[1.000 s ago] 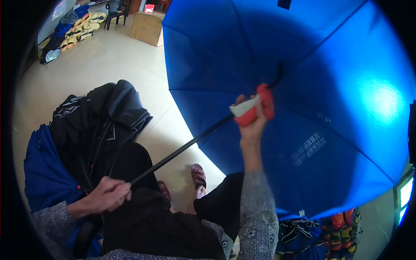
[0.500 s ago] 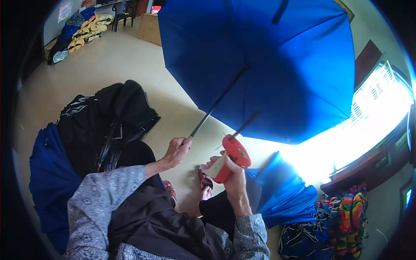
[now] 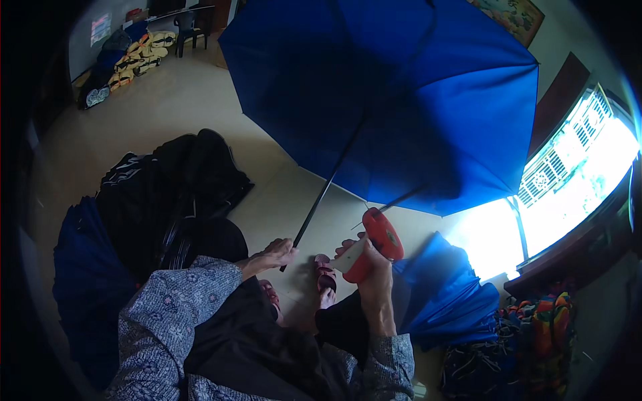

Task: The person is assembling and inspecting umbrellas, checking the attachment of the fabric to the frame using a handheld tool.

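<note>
A large blue umbrella (image 3: 401,120) is spread open ahead of me, its inside facing me. My left hand (image 3: 273,254) pinches the lower end of its dark shaft (image 3: 328,180) with fairly straight fingers, and the tip shows below them. My right hand (image 3: 376,267) is wrapped round a rounded red-and-white device (image 3: 382,235); its exact kind cannot be told. A thin dark rod (image 3: 402,196) runs from near the device's top toward the canopy. A fine light strand shows beside it.
Folded black umbrellas (image 3: 174,174) and blue cloth (image 3: 90,267) lie at my left. On the right are a folded blue umbrella (image 3: 445,294) and a multicoloured bundle (image 3: 552,327). A bright barred window (image 3: 568,154) stands beyond. Yellow bundles (image 3: 140,63) and a dark chair (image 3: 192,33) are far left.
The canopy has shifted a little left and the shaft stands steeper. My left hand has loosened from a fist to straighter fingers. My right hand with the red-and-white device has moved slightly right.
</note>
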